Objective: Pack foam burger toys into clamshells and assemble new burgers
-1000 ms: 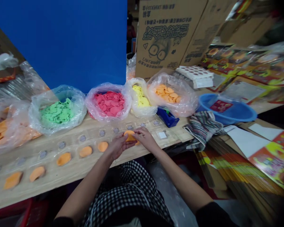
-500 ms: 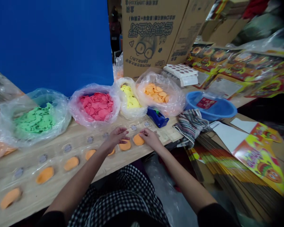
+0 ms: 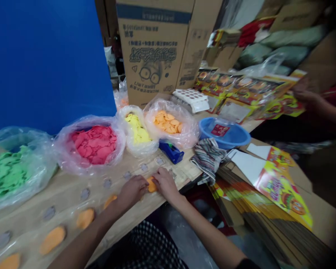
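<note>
Head view, looking down over the table:

1. The left hand (image 3: 133, 192) and right hand (image 3: 164, 183) sit close together at the near edge of the table, fingers curled and partly open.
2. A flat orange foam disc (image 3: 151, 184) lies between them, touching both hands; whether either hand is pinching it, I cannot tell.
3. A clear plastic tray (image 3: 64, 213) lies on the light wooden table (image 3: 184, 172), left of the hands, with grey round spots in its far row and orange discs (image 3: 85, 218) in its near row.
4. Far along the table, from left to right, stand clear plastic bags of green discs (image 3: 5, 175), pink discs (image 3: 93, 145), yellow discs (image 3: 136, 129) and orange discs (image 3: 168, 122).
5. To the right lie a blue plastic holder (image 3: 170, 151), a striped cloth (image 3: 208, 160) and a blue plastic basin (image 3: 224, 134).
6. Far right, a co-worker's hand (image 3: 305, 93) touches glossy printed cards (image 3: 280, 89).
</note>
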`<state>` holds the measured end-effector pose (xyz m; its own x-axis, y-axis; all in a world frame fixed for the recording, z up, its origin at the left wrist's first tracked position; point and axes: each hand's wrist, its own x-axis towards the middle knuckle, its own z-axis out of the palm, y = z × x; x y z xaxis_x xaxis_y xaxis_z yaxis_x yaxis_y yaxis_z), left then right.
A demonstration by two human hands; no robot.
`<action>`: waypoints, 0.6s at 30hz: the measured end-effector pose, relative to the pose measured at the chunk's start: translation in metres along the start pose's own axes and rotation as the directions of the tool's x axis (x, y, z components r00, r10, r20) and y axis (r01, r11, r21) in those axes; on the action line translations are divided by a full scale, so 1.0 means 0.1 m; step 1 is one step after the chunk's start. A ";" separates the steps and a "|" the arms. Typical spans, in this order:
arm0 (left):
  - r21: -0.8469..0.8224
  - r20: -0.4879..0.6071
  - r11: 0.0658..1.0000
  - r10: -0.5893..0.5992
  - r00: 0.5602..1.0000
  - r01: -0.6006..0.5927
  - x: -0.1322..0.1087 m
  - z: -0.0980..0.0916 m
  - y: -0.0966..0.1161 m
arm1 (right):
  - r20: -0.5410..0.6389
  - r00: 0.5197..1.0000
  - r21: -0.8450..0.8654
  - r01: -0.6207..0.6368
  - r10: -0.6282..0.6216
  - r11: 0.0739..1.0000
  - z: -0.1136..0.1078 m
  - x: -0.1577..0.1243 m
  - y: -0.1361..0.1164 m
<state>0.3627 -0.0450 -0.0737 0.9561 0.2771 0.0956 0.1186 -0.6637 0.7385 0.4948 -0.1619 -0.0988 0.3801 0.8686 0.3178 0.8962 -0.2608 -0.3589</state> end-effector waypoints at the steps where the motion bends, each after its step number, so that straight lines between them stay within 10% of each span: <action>1: 0.012 0.007 1.000 0.001 1.000 -0.001 0.02 0.01 -0.02 | -0.041 0.999 0.027 0.005 -0.004 1.000 -0.05 0.03 0.03; 8: 0.079 0.043 0.996 -0.046 0.998 0.043 0.10 -0.03 -0.03 | -0.407 0.903 0.155 -0.075 0.133 0.985 -0.73 0.96 0.64; 12: 0.095 0.047 0.994 -0.060 0.997 0.055 0.17 -0.14 0.06 | -0.180 0.926 -0.047 -0.344 0.331 0.938 -0.84 1.79 1.15; 18: 0.086 0.081 0.993 -0.089 0.993 0.082 0.23 -0.28 -0.01 | 0.043 0.866 -0.136 -0.490 0.499 0.861 -0.37 2.38 1.70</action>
<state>0.3769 -0.0186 -0.0536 0.9604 0.2774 -0.0249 0.2188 -0.6961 0.6838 0.7463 -0.0151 -0.0516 0.7665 0.6396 0.0586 0.6167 -0.7074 -0.3452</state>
